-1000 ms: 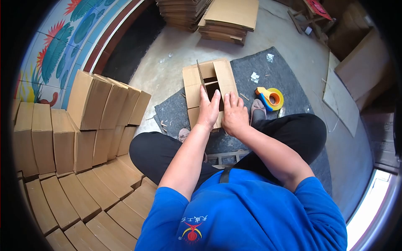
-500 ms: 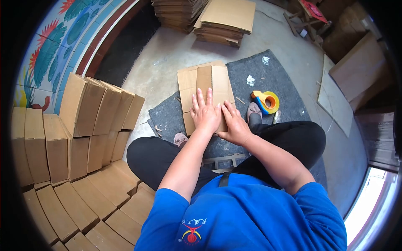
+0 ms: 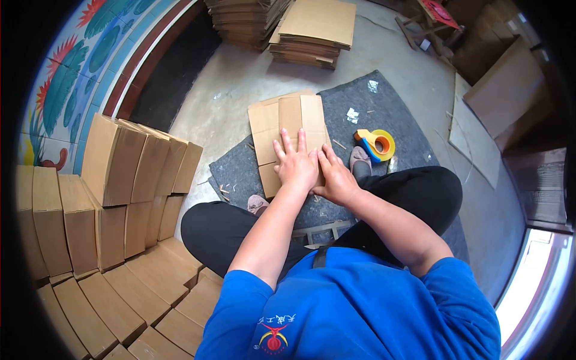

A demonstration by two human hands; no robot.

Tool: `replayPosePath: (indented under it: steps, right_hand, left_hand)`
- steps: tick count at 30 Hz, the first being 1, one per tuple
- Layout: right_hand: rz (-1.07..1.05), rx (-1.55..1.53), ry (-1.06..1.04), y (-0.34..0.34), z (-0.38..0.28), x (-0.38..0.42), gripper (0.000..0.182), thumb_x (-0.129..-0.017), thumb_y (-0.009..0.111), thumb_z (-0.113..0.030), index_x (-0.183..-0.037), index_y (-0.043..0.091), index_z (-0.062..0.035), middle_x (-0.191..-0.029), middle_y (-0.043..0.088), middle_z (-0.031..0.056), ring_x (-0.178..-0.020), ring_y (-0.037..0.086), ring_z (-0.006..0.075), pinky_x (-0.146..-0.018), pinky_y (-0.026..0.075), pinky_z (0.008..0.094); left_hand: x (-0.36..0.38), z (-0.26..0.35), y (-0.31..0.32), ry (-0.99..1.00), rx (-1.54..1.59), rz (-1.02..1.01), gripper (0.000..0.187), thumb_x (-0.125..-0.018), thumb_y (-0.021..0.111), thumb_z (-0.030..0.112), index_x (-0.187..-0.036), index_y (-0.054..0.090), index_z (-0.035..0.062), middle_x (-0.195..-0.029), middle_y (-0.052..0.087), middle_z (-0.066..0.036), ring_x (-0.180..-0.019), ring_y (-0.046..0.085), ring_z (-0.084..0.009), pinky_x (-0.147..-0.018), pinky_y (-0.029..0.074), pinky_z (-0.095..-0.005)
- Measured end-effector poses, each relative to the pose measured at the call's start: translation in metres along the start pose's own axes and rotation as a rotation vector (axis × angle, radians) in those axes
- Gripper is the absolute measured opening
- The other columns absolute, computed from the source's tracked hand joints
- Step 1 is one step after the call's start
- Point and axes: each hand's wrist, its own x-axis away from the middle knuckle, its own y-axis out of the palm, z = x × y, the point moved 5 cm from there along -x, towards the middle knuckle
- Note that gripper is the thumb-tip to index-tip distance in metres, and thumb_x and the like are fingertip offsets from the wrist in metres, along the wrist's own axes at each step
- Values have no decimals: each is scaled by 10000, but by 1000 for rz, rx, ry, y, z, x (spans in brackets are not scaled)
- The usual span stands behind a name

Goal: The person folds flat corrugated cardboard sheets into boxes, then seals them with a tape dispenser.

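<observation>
A cardboard sheet (image 3: pixel 264 129) lies between my feet, with narrow flaps folded over its right part. Pressed flat on the folded cardboard is my left hand (image 3: pixel 297 167), its fingers spread. My right hand (image 3: pixel 337 179) rests beside it, on the near right edge of the same piece, fingers stretched out and thumb toward the left hand. Neither hand grips anything. To the right of my right foot, a tape dispenser (image 3: pixel 375 146) with a yellow roll lies on the dark grey mat (image 3: pixel 399 120).
Rows of closed cardboard boxes (image 3: pixel 114 159) are stacked on my left. Flat cardboard sheets (image 3: pixel 318 24) form a pile beyond the mat, with another stack (image 3: pixel 246 21) beside it. A small wooden stool (image 3: pixel 429 24) stands far right. Scraps lie on the mat.
My hands stay on the folded cardboard in nearly the same pose. The view has shifted slightly, so the surroundings sit a little farther left.
</observation>
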Motion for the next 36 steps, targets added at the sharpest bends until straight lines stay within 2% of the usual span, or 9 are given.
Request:
replayPosePath:
  steps: [6,9,11,18,26,28,29,30,36]
  right_hand:
    - [-156,200,-73,-12,2,-6,1028,-607,905,-241,-1442,374,38,-1528,337,245,-1322,467,413,-1063,466,443]
    - [-538,414,-50,-34,-20,-32,835,-660,888,-289,-1353,534,11,-1477,421,196,-1258,541,360,-1043,480,405]
    - [-760,475,13,-53,-25,-62,532,-750,808,-425,-1132,728,-63,-1210,674,183,-1109,658,322,-937,531,397]
    - [-87,324,173,-69,1,-175,542,-948,534,-507,-1246,657,-71,-1329,609,147,-1286,517,323,-1055,422,460]
    - [-276,6,246,-22,44,-218,570,-923,598,-516,-1308,641,-100,-1342,618,148,-1283,550,324,-1082,425,398]
    - [-286,66,234,-22,50,-228,588,-919,599,-558,-1280,663,-98,-1331,628,133,-1290,543,316,-1095,410,397]
    - [-349,80,262,-33,41,-224,592,-939,571,-565,-1253,674,-74,-1266,657,161,-1129,651,345,-973,512,433]
    - [-456,64,380,-27,47,-232,570,-954,561,-553,-1306,625,-110,-1195,668,161,-939,715,347,-566,633,420]
    - [-514,162,304,-27,33,-247,585,-985,501,-550,-1342,581,-94,-1259,618,182,-846,720,382,-556,634,422]
  left_hand:
    - [3,5,7,-17,-33,-13,641,-999,477,473,-1578,233,345,-1669,37,-117,-1463,207,-464,-1004,448,-636]
    - [7,-3,3,-12,-71,-10,647,-998,474,499,-1578,232,347,-1670,31,-112,-1470,201,-452,-995,463,-621]
    - [11,-2,5,-8,-67,-6,654,-992,479,519,-1576,235,353,-1670,33,-111,-1477,195,-440,-995,462,-620]
    - [30,-4,9,-17,-121,67,651,-976,511,509,-1564,282,347,-1665,64,-140,-1480,187,-436,-943,488,-588]
    - [23,-8,21,135,-182,146,731,-955,565,451,-1570,284,177,-1648,80,-200,-1498,51,-480,-1091,320,-662]
    - [14,-6,6,179,-132,-92,970,-836,696,508,-1585,213,123,-1651,35,-208,-1499,-41,-490,-1154,247,-631]
    - [12,-5,-11,202,-101,-248,1063,-781,750,530,-1589,193,124,-1654,20,-206,-1498,-55,-494,-1170,241,-608]
    - [7,-7,-21,238,-150,-367,1212,-689,825,560,-1600,146,141,-1664,-29,-170,-1503,-74,-477,-1188,218,-587]
    - [-9,-5,-36,248,-438,-563,1403,-552,940,473,-1604,69,152,-1662,-40,-173,-1500,8,-488,-1186,292,-522]
